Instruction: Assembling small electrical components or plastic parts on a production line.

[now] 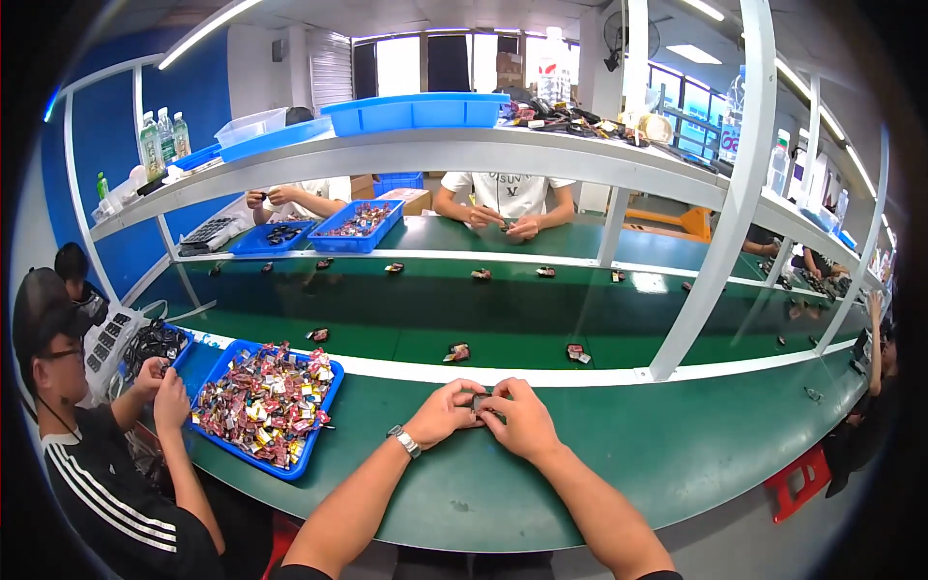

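Observation:
Both my hands meet over the green worktop (pixel 464 483), near its far white rail. My left hand (pixel 445 414), with a metal watch (pixel 403 442) on its wrist, has its fingers closed around one side of a small dark part (pixel 477 404). My right hand (pixel 520 418) pinches the same part from the other side. Fingers cover most of it, so its exact kind is hidden. To the left of my hands sits a blue tray (pixel 299 471) heaped with small red circuit boards (pixel 266 401) that carry yellow and white pieces.
Beyond the rail, a dark green conveyor belt (pixel 416 324) carries several spaced small assemblies (pixel 456 353). A white shelf post (pixel 720 193) rises at right. A co-worker (pixel 106 454) sits at left; another (pixel 503 198) works opposite. Overhead, a shelf (pixel 406 150) holds blue trays and bottles.

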